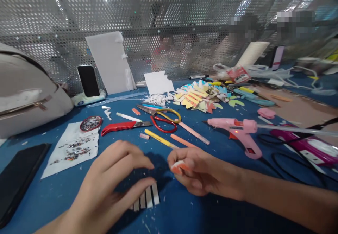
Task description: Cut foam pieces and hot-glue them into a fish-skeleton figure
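Pinched in the fingers of my right hand (194, 170) is a small orange and white piece (179, 167), partly hidden by the fingers. My left hand (113, 177) hovers over the blue table with thumb and fingers apart, nothing visible between them. Under its thumb lie several narrow pale strips (148, 196) side by side, partly covered by the hand. Just beyond the hands are a yellow marker (158, 138), an orange marker (183, 140), red-and-yellow-handled scissors (165, 119) and a red-handled craft knife (121, 126).
A pink glue gun (235, 128) with a cord lies at right, beside a purple power strip (306, 146). Colored paper scraps (196, 95) are heaped at the back. At left are a phone (22, 177), a paper sheet with beads (76, 149) and a bag (31, 89).
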`<state>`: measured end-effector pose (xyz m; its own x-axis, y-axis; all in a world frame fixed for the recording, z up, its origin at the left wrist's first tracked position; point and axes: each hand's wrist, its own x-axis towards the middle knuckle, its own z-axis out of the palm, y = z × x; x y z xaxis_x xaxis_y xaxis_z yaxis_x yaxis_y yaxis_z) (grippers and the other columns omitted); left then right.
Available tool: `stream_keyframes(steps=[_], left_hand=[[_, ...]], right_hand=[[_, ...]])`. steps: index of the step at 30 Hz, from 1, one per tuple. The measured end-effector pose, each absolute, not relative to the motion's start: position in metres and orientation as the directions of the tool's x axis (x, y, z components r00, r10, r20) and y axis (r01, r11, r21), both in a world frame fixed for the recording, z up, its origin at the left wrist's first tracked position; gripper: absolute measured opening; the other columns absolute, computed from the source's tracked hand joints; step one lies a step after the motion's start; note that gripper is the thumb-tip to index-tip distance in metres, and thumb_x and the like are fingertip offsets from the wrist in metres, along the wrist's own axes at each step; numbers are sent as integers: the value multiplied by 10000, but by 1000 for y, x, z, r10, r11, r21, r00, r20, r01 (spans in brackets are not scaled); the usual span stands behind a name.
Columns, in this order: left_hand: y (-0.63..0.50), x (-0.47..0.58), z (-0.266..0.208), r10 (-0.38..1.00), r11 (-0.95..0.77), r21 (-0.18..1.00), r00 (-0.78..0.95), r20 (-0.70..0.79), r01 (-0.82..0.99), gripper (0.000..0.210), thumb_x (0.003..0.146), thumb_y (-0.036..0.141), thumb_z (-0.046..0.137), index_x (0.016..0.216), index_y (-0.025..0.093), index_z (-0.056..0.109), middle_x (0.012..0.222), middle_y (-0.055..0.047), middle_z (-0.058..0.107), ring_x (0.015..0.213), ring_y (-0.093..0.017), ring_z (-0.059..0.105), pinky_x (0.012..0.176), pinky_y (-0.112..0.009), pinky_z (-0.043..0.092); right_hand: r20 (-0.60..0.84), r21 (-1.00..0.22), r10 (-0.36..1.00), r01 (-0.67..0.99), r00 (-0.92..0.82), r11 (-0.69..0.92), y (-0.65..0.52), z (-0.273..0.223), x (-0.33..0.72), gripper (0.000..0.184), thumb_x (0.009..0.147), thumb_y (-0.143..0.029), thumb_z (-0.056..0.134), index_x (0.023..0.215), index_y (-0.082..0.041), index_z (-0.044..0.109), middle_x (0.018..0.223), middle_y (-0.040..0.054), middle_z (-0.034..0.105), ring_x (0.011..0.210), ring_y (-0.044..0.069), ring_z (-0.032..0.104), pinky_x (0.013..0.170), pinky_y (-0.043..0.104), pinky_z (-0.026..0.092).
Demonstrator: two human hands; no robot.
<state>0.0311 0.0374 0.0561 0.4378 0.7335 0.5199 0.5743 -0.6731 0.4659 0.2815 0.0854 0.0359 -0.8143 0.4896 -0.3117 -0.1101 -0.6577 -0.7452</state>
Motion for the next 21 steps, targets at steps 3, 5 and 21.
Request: stream_keyframes(steps=[3, 5, 21], left_hand=[[46, 46, 62, 733, -680, 544, 436, 523, 491, 102, 934, 187, 697, 1003, 225, 632, 954, 17, 640, 896, -118, 599, 815, -194, 462], [49, 56, 64, 724, -690, 567, 433, 537, 450, 126, 909, 161, 723, 991, 208, 639, 952, 13, 651, 887, -118, 605, 805, -201, 461], [37, 66, 72, 741, -671, 569, 419, 524, 475, 133, 916, 101, 666, 861, 221, 664, 888, 16, 623, 823, -111, 604, 736, -206, 458]], right_hand=[[-282, -738, 517, -161, -808, -655, 83, 36, 281, 458, 748, -452, 866, 959, -138, 608, 708, -73, 462, 488, 11, 322, 436, 155, 225], [-250, -747, 525, -182, -814, -639, 83, 36, 281, 444, 769, -439, 861, 969, -138, 603, 742, -66, 463, 503, 6, 329, 448, 147, 225], [-150, -817, 506, -182, -850, -547, 77, 31, 280, 382, 819, -408, 811, 939, -152, 555, 603, -102, 440, 461, 25, 288, 413, 161, 175]])
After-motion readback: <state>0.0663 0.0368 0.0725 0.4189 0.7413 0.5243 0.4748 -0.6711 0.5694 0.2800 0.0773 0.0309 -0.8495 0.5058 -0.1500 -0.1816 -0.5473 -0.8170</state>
